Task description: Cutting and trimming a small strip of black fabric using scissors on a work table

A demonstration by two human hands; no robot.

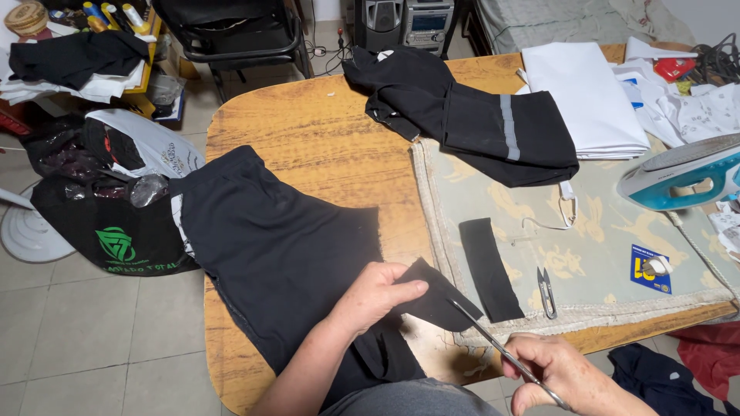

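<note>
Big wooden table [308, 131] fills the view, w/ a pale patterned mat [601, 246] over its right half. Large black garment [277, 254] spread on the table's left side, hanging off the near edge. Another black garment w/ a grey stripe [478, 123] heaped at the far side, half on the mat, beside a folded white cloth [586, 92]. Teal steam iron [682, 181] sits at the mat's right edge. Black fabric strip [491, 270] lies flat on the mat, small thread snips [546, 293] just right of it. Left hand [374, 296] is closed, pinching a small black fabric piece [435, 296] lifted off the table. Right hand [559, 374], fingers curled through the handles, grips scissors [505, 356]; blade tips touch the piece's lower right edge.
</note>
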